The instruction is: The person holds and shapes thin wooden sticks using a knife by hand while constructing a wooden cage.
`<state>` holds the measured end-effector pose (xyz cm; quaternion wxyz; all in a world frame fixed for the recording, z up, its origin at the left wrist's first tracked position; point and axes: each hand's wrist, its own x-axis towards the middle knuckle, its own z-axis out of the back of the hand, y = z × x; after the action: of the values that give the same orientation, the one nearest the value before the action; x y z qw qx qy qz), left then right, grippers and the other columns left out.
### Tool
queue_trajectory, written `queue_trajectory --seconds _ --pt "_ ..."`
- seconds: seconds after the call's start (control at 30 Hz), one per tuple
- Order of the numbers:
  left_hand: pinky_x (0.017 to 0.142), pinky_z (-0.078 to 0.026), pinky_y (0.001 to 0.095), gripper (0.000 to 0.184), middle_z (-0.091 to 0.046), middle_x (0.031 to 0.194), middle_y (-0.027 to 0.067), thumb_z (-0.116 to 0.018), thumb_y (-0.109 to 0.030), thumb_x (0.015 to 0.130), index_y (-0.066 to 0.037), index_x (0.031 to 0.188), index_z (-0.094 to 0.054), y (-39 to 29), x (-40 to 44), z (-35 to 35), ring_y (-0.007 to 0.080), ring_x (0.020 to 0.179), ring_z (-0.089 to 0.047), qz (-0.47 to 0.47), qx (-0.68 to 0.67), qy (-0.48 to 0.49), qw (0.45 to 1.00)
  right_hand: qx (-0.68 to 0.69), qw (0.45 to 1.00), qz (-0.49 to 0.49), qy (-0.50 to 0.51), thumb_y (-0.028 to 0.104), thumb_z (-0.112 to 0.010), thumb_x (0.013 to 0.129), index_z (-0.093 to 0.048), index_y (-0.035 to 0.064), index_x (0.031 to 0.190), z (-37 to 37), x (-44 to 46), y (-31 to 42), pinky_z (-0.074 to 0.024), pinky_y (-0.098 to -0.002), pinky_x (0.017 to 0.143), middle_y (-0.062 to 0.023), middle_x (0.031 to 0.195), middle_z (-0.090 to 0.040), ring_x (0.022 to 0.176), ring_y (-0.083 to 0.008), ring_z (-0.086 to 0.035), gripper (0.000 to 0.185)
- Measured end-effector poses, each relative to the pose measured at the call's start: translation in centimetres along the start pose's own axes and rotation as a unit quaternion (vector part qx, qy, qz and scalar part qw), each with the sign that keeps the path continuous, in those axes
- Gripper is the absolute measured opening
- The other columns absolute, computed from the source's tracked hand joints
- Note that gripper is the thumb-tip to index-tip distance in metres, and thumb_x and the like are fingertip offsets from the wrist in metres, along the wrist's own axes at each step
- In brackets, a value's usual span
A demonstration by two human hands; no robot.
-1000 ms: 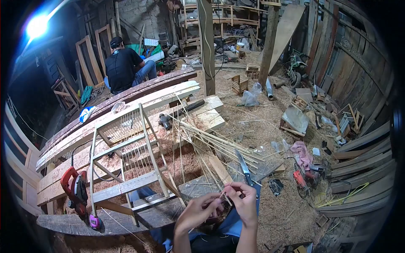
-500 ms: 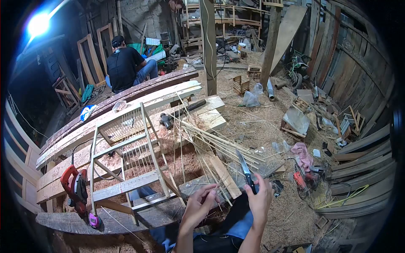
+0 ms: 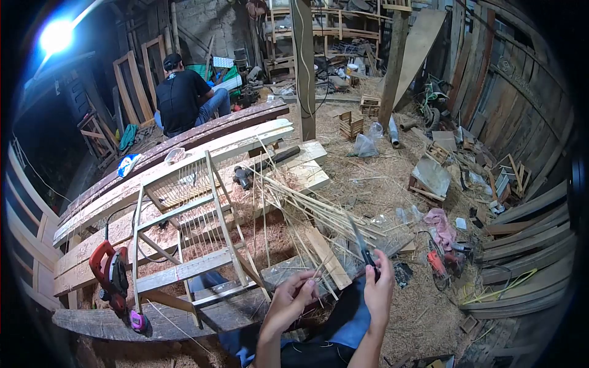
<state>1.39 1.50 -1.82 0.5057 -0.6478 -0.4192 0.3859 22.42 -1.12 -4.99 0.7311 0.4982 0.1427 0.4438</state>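
Note:
My right hand (image 3: 378,294) is closed around the dark handle of a knife (image 3: 358,236), whose blade points up and away from me. Pinched in the fingers of my left hand (image 3: 292,302) is a thin wooden stick (image 3: 318,272), partly hidden by the fingers. Just beyond both hands, a flat wooden board (image 3: 327,257) lies slanted on the bench beside a loose pile of thin wooden strips (image 3: 325,210). To the left stands a wooden frame (image 3: 183,273) with slender rods across its upper part.
A red power tool (image 3: 109,273) and a pink tape measure (image 3: 138,320) sit at the bench's left. A hammer (image 3: 243,177) rests among shavings. Another red power tool (image 3: 437,262) is on the shaving-covered floor at right. A person (image 3: 181,98) sits with their back to me.
The knife in my right hand has shifted slightly right and its blade has turned. My left fingers have changed position a little around the stick.

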Motion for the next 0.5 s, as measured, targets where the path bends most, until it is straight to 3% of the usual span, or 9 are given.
queue_trajectory --seconds 0.07,0.13,0.17,0.3,0.33,0.4,0.5 --pt "0.054 -0.034 0.0188 0.033 -0.061 0.078 0.0024 -0.053 -0.023 0.104 -0.003 0.131 -0.058 0.0 0.0 0.2 0.0045 0.062 -0.046 -0.015 0.01 0.009 1.0 0.028 1.0 0.0 -0.005 0.009 -0.057 0.096 -0.053 0.0042 0.135 0.0 0.1 -0.5 -0.0464 -0.0388 0.09 -0.0153 0.114 -0.059 0.1 -0.0276 -0.058 0.039" --pt "0.055 -0.033 0.0184 0.034 -0.061 0.077 0.002 -0.053 -0.022 0.104 -0.004 0.132 -0.057 -0.9 -0.1 0.2 0.0041 0.062 -0.045 -0.03 0.021 0.017 0.999 0.166 0.984 -0.046 -0.033 0.012 -0.055 0.099 -0.05 0.0023 0.138 -0.1 0.2 -0.8 -0.0457 -0.0338 0.088 -0.0114 0.111 -0.057 0.097 -0.02 -0.055 0.041" --pt "0.056 -0.034 0.0182 0.034 -0.061 0.079 0.0021 -0.052 -0.022 0.104 -0.003 0.132 -0.057 -1.6 -0.4 0.1 0.0038 0.065 -0.046 0.006 0.007 0.013 1.0 0.227 0.971 -0.065 -0.04 0.019 -0.058 0.101 -0.051 0.0011 0.138 0.0 0.2 -0.7 -0.0445 -0.0276 0.079 -0.0049 0.108 -0.057 0.087 -0.0115 -0.05 0.042" --pt "0.058 -0.037 0.0183 0.033 -0.063 0.085 0.0035 -0.053 -0.018 0.104 -0.002 0.132 -0.057 -1.5 -0.5 0.0 0.004 0.068 -0.049 0.039 -0.027 -0.027 0.999 0.31 0.944 -0.109 -0.004 0.032 -0.065 0.098 -0.058 0.0024 0.131 1.2 -0.2 1.6 -0.037 -0.0212 0.065 0.0032 0.097 -0.057 0.072 -0.0029 -0.042 0.045" --pt "0.058 -0.037 0.0183 0.033 -0.063 0.085 0.0035 -0.053 -0.018 0.104 -0.002 0.132 -0.057 -0.8 -0.3 0.1 0.004 0.068 -0.049 0.039 -0.028 -0.027 0.999 0.31 0.945 -0.109 -0.004 0.032 -0.065 0.098 -0.058 0.0024 0.131 1.3 -0.4 1.5 -0.037 -0.0212 0.065 0.0032 0.097 -0.057 0.072 -0.0029 -0.042 0.045" --pt "0.058 -0.038 0.0186 0.03 -0.063 0.084 0.0037 -0.054 -0.017 0.103 -0.003 0.13 -0.058 0.3 0.2 0.4 0.0038 0.067 -0.049 -0.027 0.031 -0.053 0.998 0.344 0.929 -0.09 0.107 0.033 -0.065 0.098 -0.061 0.0013 0.126 1.5 -0.5 2.1 -0.0409 -0.0224 0.07 0.0027 0.095 -0.058 0.075 -0.0051 -0.046 0.042" --pt "0.058 -0.038 0.0188 0.027 -0.063 0.085 0.0035 -0.055 -0.015 0.103 -0.002 0.126 -0.059 -0.1 -0.1 0.4 0.0034 0.066 -0.049 -0.013 0.011 -0.054 0.998 0.222 0.966 0.055 0.122 0.028 -0.062 0.1 -0.061 -0.0002 0.115 0.4 -1.2 3.8 -0.0449 -0.0267 0.085 -0.0013 0.096 -0.061 0.089 -0.0109 -0.055 0.033"
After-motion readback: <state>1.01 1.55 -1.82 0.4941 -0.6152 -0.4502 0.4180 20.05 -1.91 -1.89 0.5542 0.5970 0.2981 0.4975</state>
